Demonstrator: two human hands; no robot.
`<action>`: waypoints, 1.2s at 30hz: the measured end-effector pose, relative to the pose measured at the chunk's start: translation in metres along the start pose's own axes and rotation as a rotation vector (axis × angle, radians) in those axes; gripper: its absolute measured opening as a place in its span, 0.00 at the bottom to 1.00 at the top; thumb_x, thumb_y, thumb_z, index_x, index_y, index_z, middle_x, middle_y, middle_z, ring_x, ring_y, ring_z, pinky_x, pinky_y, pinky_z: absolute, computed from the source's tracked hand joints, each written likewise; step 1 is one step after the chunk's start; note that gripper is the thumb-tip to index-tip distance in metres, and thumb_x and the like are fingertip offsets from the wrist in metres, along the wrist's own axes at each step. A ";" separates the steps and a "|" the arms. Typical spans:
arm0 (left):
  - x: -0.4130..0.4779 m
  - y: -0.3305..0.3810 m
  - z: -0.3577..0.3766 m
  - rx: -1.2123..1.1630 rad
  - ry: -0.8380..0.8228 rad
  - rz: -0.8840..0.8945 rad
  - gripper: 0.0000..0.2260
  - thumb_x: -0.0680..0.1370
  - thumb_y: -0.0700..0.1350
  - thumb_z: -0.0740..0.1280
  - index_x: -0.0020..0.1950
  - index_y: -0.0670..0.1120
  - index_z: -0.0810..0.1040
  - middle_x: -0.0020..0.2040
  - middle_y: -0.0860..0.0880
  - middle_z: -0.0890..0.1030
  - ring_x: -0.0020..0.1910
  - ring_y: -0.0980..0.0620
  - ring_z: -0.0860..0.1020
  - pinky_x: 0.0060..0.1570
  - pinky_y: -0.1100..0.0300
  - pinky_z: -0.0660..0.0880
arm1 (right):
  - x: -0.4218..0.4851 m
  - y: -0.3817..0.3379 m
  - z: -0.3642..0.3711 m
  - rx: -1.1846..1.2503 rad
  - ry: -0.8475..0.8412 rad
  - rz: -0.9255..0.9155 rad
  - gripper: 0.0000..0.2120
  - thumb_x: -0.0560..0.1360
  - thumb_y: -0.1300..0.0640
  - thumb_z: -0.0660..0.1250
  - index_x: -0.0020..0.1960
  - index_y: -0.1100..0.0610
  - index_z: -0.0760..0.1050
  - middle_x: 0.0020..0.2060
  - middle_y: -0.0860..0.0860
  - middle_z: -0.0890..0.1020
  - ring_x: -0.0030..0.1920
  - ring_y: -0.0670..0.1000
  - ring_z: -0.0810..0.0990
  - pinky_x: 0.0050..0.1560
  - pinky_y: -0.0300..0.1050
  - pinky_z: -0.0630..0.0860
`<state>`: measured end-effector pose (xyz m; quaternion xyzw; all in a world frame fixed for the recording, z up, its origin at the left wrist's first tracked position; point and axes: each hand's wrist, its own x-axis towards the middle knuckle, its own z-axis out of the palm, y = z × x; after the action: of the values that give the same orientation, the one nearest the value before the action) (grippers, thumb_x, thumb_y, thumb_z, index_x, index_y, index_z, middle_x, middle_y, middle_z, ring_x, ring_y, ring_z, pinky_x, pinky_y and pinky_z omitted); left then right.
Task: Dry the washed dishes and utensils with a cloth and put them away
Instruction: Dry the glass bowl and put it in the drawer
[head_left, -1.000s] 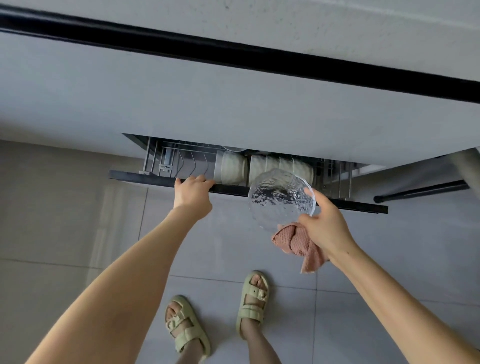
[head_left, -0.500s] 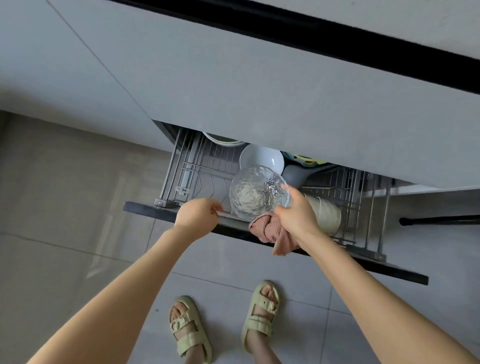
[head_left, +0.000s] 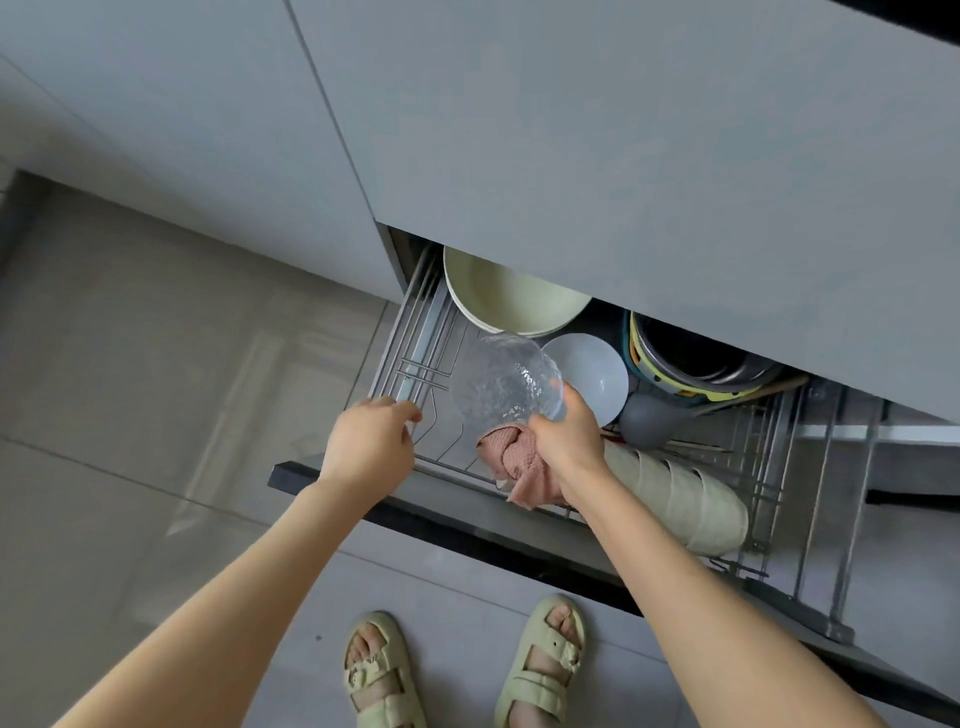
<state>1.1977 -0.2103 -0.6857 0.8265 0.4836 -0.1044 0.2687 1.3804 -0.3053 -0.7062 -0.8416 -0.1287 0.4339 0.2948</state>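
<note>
– Two hands over the pulled-out drawer (head_left: 296, 477). We log the right hand (head_left: 569, 441) first: what does it hold?
– We see it gripping the glass bowl (head_left: 504, 387) by its rim, with the pink cloth (head_left: 511, 457) bunched under the palm. The bowl is tilted and held over the wire rack (head_left: 410, 353), just left of the small white bowl (head_left: 592, 374).
– And the left hand (head_left: 371, 444)?
– Its fingers are curled at the rack's front left rail. We cannot tell whether they grip the wire.
– Rack contents?
– Cream dishes (head_left: 509, 301) sit at the back, with a dark pot (head_left: 696, 358) to their right. We also note a grey ladle (head_left: 644, 421) and a row of cream bowls (head_left: 675, 499) lying on their side at the front right. Sandals (head_left: 540, 670) stand on the tiled floor (head_left: 130, 364) below.
</note>
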 end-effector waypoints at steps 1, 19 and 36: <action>-0.001 -0.003 0.001 0.026 0.002 0.025 0.16 0.76 0.36 0.59 0.62 0.46 0.78 0.56 0.46 0.81 0.54 0.45 0.75 0.49 0.57 0.71 | 0.003 -0.002 0.002 0.026 0.008 -0.003 0.19 0.73 0.62 0.62 0.60 0.45 0.74 0.46 0.43 0.82 0.47 0.51 0.79 0.46 0.48 0.76; -0.013 -0.047 0.029 0.165 -0.175 -0.204 0.26 0.81 0.56 0.46 0.77 0.53 0.42 0.77 0.37 0.46 0.75 0.35 0.42 0.72 0.37 0.41 | 0.082 -0.067 0.034 0.154 0.240 0.094 0.17 0.71 0.65 0.63 0.59 0.59 0.76 0.53 0.55 0.82 0.54 0.58 0.81 0.57 0.53 0.78; -0.057 -0.062 0.044 0.066 -0.104 -0.480 0.25 0.81 0.51 0.47 0.77 0.53 0.43 0.77 0.38 0.53 0.75 0.36 0.49 0.72 0.37 0.44 | 0.102 -0.057 0.061 -0.014 0.185 0.184 0.20 0.76 0.68 0.59 0.66 0.59 0.72 0.52 0.55 0.80 0.43 0.52 0.76 0.41 0.35 0.72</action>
<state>1.1197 -0.2523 -0.7190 0.6897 0.6480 -0.2236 0.2334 1.3940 -0.1889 -0.7658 -0.8882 -0.0261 0.3788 0.2585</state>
